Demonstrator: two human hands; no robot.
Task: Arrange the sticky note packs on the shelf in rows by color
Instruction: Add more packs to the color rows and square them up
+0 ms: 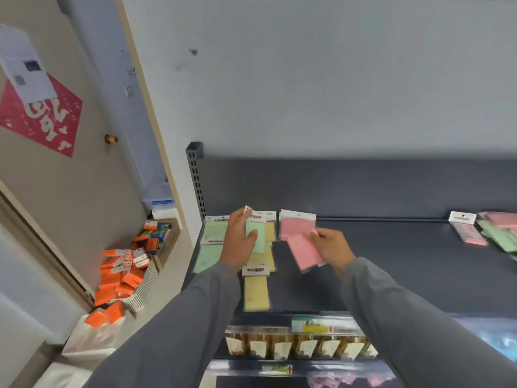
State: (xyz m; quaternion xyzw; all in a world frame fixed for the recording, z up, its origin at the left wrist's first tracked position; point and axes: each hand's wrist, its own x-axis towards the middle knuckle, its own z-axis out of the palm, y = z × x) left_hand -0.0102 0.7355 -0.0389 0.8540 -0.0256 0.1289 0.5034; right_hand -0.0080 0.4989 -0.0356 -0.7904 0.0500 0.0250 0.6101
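Observation:
On the dark shelf (391,275), green packs (209,247) lie in a column at the far left. Beside them runs a column of yellow packs (256,295). One pink pack (296,226) lies at the back to their right. My left hand (239,245) grips a green pack (258,238) above the yellow column, thumb across its face. My right hand (331,249) pinches a pink pack (305,254), tilted, just in front of the lying pink one.
A loose heap of pink and green packs (486,231) sits at the shelf's far right. Below the shelf's front edge hang rows of packaged goods (299,345). Left on the floor, a white basket and a box hold orange packets (123,273).

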